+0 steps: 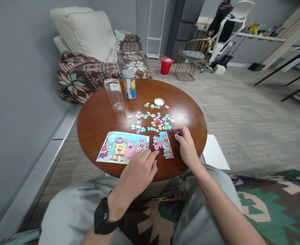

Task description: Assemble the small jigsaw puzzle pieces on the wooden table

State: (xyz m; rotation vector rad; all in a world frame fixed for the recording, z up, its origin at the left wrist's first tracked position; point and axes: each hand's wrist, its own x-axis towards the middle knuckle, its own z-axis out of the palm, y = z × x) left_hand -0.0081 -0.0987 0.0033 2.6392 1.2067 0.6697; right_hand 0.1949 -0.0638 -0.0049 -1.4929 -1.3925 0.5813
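My left hand (141, 167) rests over the lower right corner of a printed cartoon picture sheet (111, 149). Its fingers are loosely bent, thumb and forefinger apart, with the forefinger tip by the lower left edge of a joined section of jigsaw puzzle (166, 144). To the right of that section, my right hand (186, 144) has thumb and forefinger closed around a small jigsaw piece (176, 132), partly covered by the fingers. Just beyond, many loose jigsaw pieces (157, 120) lie scattered, mostly light blue, pink and yellow.
Farther back on the round wooden table (94, 126) stand a clear plastic jar (115, 97) and a cartoon-printed can (129, 85). A round silver lid (159, 102) lies near the pieces. Beyond are a sofa (88, 34), a red bin (166, 65), chairs and a person in dark clothes.
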